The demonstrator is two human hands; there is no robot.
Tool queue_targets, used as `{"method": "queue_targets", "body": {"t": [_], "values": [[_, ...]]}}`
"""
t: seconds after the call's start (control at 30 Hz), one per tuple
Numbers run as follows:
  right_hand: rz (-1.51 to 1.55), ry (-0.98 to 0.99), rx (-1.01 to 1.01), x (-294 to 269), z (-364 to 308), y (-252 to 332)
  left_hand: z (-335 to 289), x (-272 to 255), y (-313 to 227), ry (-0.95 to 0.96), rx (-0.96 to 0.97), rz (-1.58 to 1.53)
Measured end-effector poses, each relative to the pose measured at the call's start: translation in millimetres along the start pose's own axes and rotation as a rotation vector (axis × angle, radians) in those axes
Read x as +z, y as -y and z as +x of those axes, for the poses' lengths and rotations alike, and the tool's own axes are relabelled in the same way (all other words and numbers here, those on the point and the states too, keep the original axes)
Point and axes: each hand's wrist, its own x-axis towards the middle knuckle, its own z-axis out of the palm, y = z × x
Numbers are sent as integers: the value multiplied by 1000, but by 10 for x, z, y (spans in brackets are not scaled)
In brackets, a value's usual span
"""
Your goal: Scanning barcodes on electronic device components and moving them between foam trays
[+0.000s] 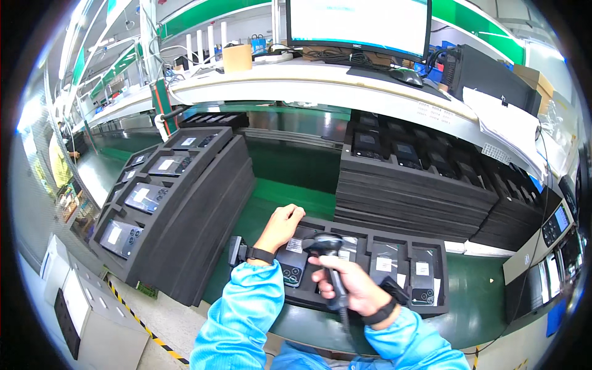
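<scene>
Nearest, a pair of blue sleeves (242,316) reaches over the green tabletop (472,280). The right grip (356,285) is wrapped around the handle of a black handheld barcode scanner (325,242), whose head is over the near black foam tray (443,285). The left grip (282,226) is curled at the tray's far left edge, beside the leftmost phone (291,273); whether anything is inside its fingers I cannot tell.

Four phones show in the tray, each in its own compartment, the second partly behind the scanner; white labels lie on or beside them. Loading of this tray looks done, in my judgement; nothing shows which phones have been read by the scanner, so what is left there stays uncertain.

Farther off, a tall foam tray stack (213,213) at left and a wider foam tray stack (413,192) behind the near tray both carry phones on top. A boxy machine (535,246) stands at right. Beyond, a white shelf (290,88) holds a monitor (359,21) and a tape roll (238,59).
</scene>
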Motion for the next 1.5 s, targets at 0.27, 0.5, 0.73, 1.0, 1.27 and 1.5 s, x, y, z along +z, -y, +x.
{"method": "queue_targets", "body": {"t": [0.27, 0.5, 0.73, 1.0, 1.27, 1.5], "values": [[-97, 29, -37, 100, -64, -72, -17, 3, 5, -37, -11, -32], [-352, -173, -274, -563, -1086, 217, -141, 61, -226, -80, 147, 382], [-323, -834, -713, -1623, -2209, 262, -226, 138, -449, 131, 25, 671], [-690, -1410, -586, -2764, -2459, 280, -169, 100, -486, 167, -15, 627], [-609, -1352, -486, -3327, -2497, 302, -105, 59, -257, -20, 55, 221], [-696, -1358, -503, -3590, -2478, 284, -28, 27, -49, 41, 15, -212]]}}
